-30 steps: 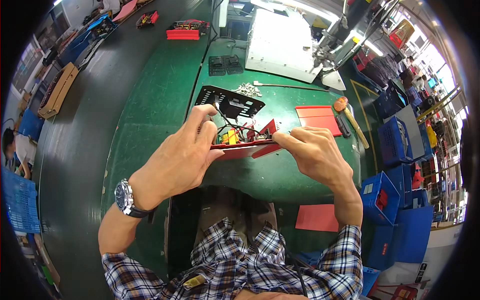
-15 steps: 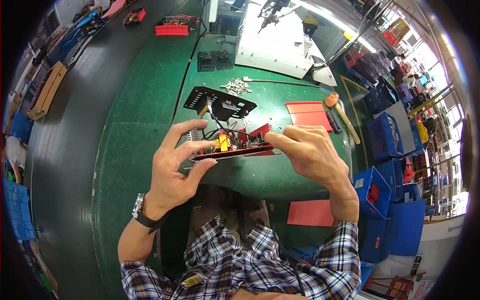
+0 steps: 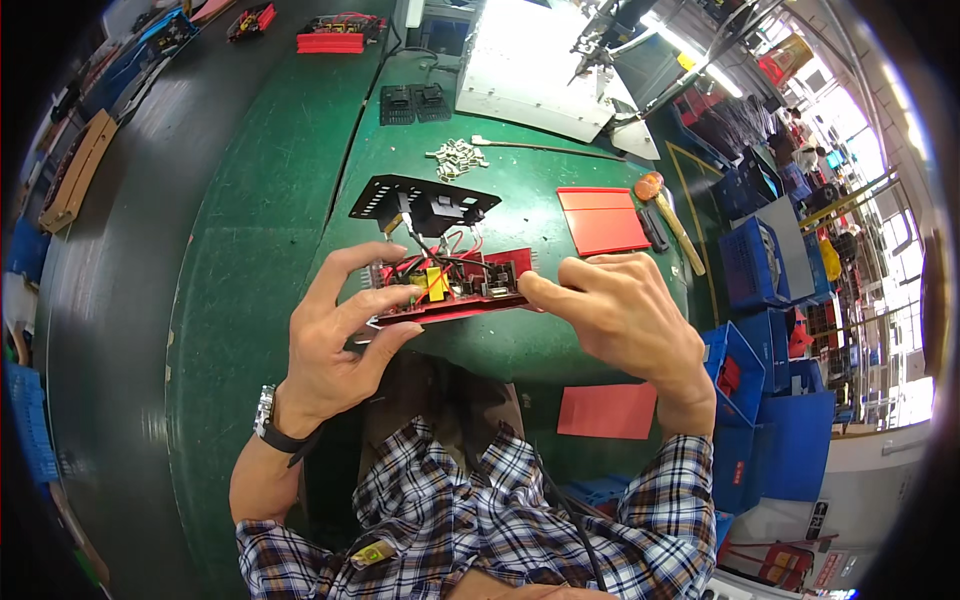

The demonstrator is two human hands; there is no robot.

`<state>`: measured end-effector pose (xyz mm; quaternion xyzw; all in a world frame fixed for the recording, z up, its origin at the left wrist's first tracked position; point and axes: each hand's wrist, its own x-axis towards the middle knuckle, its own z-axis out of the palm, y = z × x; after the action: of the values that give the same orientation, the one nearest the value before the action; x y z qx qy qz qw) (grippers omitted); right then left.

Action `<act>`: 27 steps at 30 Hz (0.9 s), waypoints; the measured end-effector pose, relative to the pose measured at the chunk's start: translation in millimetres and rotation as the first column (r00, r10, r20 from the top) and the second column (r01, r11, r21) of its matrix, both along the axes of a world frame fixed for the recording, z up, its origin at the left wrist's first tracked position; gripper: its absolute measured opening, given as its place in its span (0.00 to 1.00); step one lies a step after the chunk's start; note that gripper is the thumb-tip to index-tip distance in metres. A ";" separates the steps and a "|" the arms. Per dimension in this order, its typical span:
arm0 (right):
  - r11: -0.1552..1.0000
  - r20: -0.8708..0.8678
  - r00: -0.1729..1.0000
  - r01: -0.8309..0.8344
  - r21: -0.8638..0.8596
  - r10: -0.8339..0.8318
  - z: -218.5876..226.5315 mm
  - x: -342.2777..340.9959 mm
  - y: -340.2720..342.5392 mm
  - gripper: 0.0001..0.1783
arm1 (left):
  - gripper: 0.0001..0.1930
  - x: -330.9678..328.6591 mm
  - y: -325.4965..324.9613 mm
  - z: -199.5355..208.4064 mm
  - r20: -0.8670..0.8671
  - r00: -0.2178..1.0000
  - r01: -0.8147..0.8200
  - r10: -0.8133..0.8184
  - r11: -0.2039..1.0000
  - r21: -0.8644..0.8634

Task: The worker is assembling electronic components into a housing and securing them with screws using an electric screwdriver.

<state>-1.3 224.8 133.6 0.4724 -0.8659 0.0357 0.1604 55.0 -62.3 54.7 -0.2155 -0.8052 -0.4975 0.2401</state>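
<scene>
Between my hands sits an open red metal casing (image 3: pixel 450 311) with a circuit board inside, a yellow-wrapped component (image 3: pixel 435 284), and red and black wires. Those wires run to a black slotted end panel (image 3: pixel 425 204) that stands tilted just beyond the casing. My left hand (image 3: pixel 340 325), with a watch at the wrist, grips the casing's left end, thumb on the near side and fingers over the top. Fingers curled, my right hand (image 3: pixel 625 315) pinches the casing's right end; its fingertips partly hide that corner.
Small metal pieces (image 3: pixel 457 158) lie heaped beyond the panel, near black plates (image 3: pixel 415 104). On the right are a red cover (image 3: pixel 602 221), a black tool (image 3: pixel 653 230) and a mallet (image 3: pixel 680 235). A white machine (image 3: pixel 535 75) stands at the back, blue bins (image 3: pixel 735 370) at far right.
The casing has tipped a little, so more of the board and its red inner wall shows. Both hands keep their hold, and the whole view has shifted slightly.
</scene>
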 end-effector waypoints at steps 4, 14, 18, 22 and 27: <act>0.996 0.221 0.974 0.028 0.086 -0.047 8.2 -15.3 4.5 0.14 | 0.17 -6.2 0.2 -6.6 -0.080 0.996 0.030 -0.037 0.996 -0.085; 0.724 0.335 0.942 0.236 -0.648 -0.007 -36.3 -57.0 46.1 0.18 | 0.17 -0.1 2.2 -6.8 -0.034 0.999 0.016 -0.017 1.000 -0.021; 0.898 0.161 0.930 0.361 -0.251 -0.329 -203.3 -106.5 76.6 0.15 | 0.17 -2.3 5.2 -5.7 -0.055 0.998 0.034 -0.037 0.998 -0.058; 0.909 0.281 0.921 0.341 -0.239 -0.271 -221.8 -119.2 39.8 0.16 | 0.13 7.8 -0.2 -13.3 0.049 0.999 0.007 -0.011 0.997 0.083; 0.749 0.252 0.958 0.266 -0.606 -0.136 -233.7 -212.8 -13.2 0.17 | 0.09 3.0 3.4 -13.7 0.045 0.998 -0.046 0.042 0.993 0.109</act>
<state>-214.1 211.6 -100.0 0.2885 -0.8600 0.3534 0.2288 58.0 -58.8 41.0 -0.1735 -0.7860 -0.5403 0.2454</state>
